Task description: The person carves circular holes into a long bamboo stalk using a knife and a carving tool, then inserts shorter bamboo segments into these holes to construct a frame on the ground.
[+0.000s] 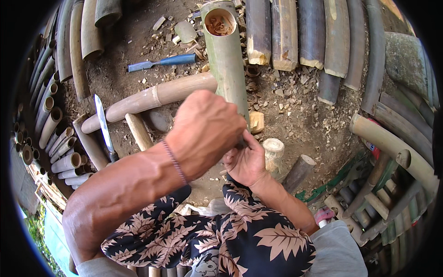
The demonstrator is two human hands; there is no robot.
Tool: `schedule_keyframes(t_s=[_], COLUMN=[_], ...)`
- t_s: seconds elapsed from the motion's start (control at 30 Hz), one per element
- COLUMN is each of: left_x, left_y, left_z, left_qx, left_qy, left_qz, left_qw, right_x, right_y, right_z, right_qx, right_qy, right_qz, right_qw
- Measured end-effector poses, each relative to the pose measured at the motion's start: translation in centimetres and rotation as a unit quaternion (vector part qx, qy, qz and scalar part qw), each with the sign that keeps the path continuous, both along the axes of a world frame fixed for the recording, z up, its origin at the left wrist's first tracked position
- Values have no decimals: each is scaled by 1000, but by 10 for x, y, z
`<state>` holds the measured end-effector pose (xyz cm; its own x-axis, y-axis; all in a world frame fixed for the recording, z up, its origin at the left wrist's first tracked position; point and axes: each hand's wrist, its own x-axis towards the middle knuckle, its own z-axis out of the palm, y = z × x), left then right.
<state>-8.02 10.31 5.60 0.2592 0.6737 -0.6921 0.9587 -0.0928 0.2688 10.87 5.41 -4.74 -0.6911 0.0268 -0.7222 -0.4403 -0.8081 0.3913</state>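
My left hand (pixel 207 127), with a braided cord around the wrist, is closed in a fist, back upward, near the lower end of a thick green bamboo tube (pixel 226 64). Wood shavings (pixel 220 27) lie inside the tube's cut far end. Against the fist, my right hand (pixel 248 160) has its fingers curled and its thumb raised. A small dark bit shows between the hands, but I cannot make out what they grip. To the left, a tan bamboo pole (pixel 157 96) lies crosswise, its end at the green tube.
A blue-handled flat tool (pixel 162 62) lies beyond the pole; a knife (pixel 103 121) with a long blade lies at its left end. Chips litter the soil. Cut bamboo tubes (pixel 286 34) line the far right, with more stacked at left (pixel 48 115). Short wooden stumps (pixel 273 152) stand at right.
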Motion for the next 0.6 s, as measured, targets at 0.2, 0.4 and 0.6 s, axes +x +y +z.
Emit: schedule_keyframes(t_s=[0.2,0.4,0.6], left_x=[-54,56,192], left_y=[-106,-207,-188], left_z=[-67,-91,-89], left_qx=[-127,-155,-73], left_qy=[-162,-267,-329], left_qz=[204,538,749], left_qw=[957,785,570], right_x=[12,14,29], right_y=[-26,-16,-5], right_z=[-4,13,3], right_qx=[19,243,493], right_qy=[-22,-218,-331], right_qz=[224,452,568], right_qw=[974,830,569])
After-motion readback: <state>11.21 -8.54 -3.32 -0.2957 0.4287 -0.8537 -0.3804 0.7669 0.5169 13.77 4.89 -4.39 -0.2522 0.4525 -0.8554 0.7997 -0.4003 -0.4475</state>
